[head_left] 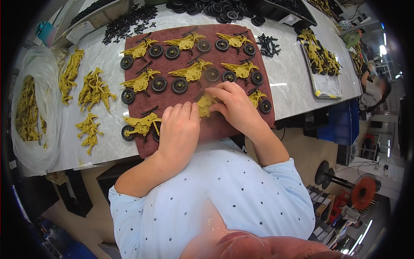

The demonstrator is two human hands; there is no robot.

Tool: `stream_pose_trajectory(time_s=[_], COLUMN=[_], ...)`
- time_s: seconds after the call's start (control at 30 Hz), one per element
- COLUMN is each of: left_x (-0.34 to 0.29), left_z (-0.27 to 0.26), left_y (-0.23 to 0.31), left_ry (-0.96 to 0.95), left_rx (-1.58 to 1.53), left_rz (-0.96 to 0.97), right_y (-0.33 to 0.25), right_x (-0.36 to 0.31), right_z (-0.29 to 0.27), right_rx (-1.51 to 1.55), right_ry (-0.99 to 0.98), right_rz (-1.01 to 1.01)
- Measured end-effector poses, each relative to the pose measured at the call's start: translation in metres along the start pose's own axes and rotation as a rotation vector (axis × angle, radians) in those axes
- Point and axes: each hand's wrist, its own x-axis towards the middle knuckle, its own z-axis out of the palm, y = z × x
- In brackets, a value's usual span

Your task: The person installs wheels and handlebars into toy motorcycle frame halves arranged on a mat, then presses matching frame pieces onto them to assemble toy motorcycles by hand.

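Note:
Near the front of a dark red towel (207, 129), both hands are on one yellow plastic toy motorcycle body (204, 105). My left hand (181, 127) presses its closed fingers against the left side, hiding that end. My right hand (235, 105) pinches the upper right side between thumb and fingers. Rows of yellow toy motorcycles with black wheels and handlebars surround my hands. One motorcycle (140, 125) lies left of my left hand, and another (257, 98) is partly behind my right hand. A further motorcycle (189, 71) lies just beyond my fingers.
Loose yellow bodies (92, 88) and a clear plastic bag (43, 151) of them are at the left. Small black parts (129, 23) and black wheels (207, 7) are heaped at the back. On the right stands a white tray (325, 86) with yellow pieces; a person (377, 90) is beyond.

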Motion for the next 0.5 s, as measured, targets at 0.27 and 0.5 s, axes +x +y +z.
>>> stream_pose_trajectory(time_s=[0.27,0.5], left_x=[-0.001,0.004], left_z=[0.004,0.013], left_y=[0.003,0.003], left_ry=[0.051,0.097], left_rx=[0.093,0.052], left_rz=[0.022,-0.009], right_y=[0.001,-0.001], right_x=[0.001,0.006], right_z=[0.001,-0.003], right_rx=[-0.024,-0.039], right_ry=[0.006,-0.066], right_rz=[-0.032,0.033])
